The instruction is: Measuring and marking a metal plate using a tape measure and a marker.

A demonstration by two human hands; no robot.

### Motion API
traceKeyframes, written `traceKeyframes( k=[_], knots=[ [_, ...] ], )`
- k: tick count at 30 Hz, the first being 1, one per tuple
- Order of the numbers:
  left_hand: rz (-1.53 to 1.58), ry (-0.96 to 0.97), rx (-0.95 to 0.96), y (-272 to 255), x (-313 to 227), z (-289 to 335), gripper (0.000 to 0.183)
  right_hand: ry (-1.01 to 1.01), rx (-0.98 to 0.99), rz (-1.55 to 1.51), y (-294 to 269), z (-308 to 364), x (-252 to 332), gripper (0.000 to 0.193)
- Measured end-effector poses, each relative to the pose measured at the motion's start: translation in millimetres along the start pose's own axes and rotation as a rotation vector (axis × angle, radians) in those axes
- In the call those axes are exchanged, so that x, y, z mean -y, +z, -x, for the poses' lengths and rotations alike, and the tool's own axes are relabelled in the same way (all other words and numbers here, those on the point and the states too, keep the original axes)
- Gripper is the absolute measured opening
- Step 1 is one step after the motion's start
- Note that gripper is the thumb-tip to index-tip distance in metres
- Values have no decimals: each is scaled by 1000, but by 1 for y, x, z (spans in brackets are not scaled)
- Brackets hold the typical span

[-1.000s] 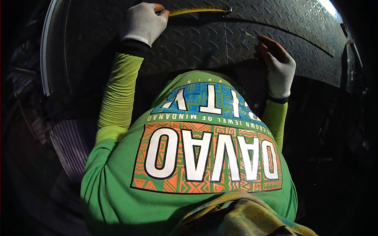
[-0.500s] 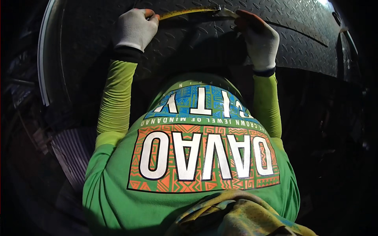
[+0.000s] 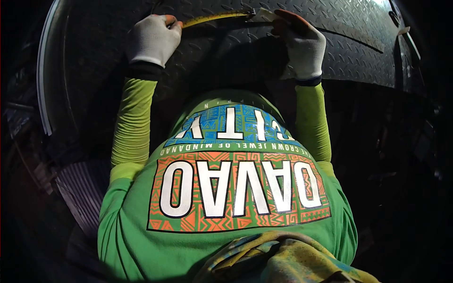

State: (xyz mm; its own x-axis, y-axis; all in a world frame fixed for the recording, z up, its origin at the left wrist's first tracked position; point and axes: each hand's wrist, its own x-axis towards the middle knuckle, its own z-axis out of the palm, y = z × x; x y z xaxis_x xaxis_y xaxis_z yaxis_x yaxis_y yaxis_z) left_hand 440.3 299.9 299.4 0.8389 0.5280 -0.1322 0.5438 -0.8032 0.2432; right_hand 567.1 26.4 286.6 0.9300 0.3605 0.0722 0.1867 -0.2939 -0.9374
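My left hand point(image 3: 155, 40), in a white knitted glove with orange fingertips, is closed on a yellow tape measure blade point(image 3: 217, 16). The blade runs out to the right in a slight arch over a dark plate with a raised tread pattern point(image 3: 226, 49). Its dark hooked end lies beside a flat whitish piece point(image 3: 265, 16). That piece is pinched in the gloved fingers of my right hand point(image 3: 304, 49); its exact kind is unclear. Whether the tape's case is inside my left hand cannot be seen.
A long thin dark strip point(image 3: 354, 35) lies on the plate to the right of my right hand. A pale metal edge point(image 3: 42, 70) bounds the left side. Lower left, a ribbed grey sheet point(image 3: 82, 193) stands in shadow. A patterned cloth point(image 3: 292, 259) hangs at my chest.
Both hands, the tape and the plate appear slightly further left in the view. The holds on the tape measure and the whitish piece are unchanged.
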Motion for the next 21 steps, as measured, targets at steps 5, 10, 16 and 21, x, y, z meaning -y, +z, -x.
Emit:
traceKeyframes(
  k=[5,10,16,21],
  knots=[
    [21,21,19,-4,-9,0,27,151,-66,-400,-11,-5,1,27],
    [25,-96,92,-12,-18,3,28,399,-142,-420,-18,-8,5,32],
    [30,-105,114,-9,-18,0,29,316,-46,-639,-29,-13,-2,34],
    [23,-104,92,-7,-15,2,29,296,10,-677,-25,-13,-5,33]
  ],
)
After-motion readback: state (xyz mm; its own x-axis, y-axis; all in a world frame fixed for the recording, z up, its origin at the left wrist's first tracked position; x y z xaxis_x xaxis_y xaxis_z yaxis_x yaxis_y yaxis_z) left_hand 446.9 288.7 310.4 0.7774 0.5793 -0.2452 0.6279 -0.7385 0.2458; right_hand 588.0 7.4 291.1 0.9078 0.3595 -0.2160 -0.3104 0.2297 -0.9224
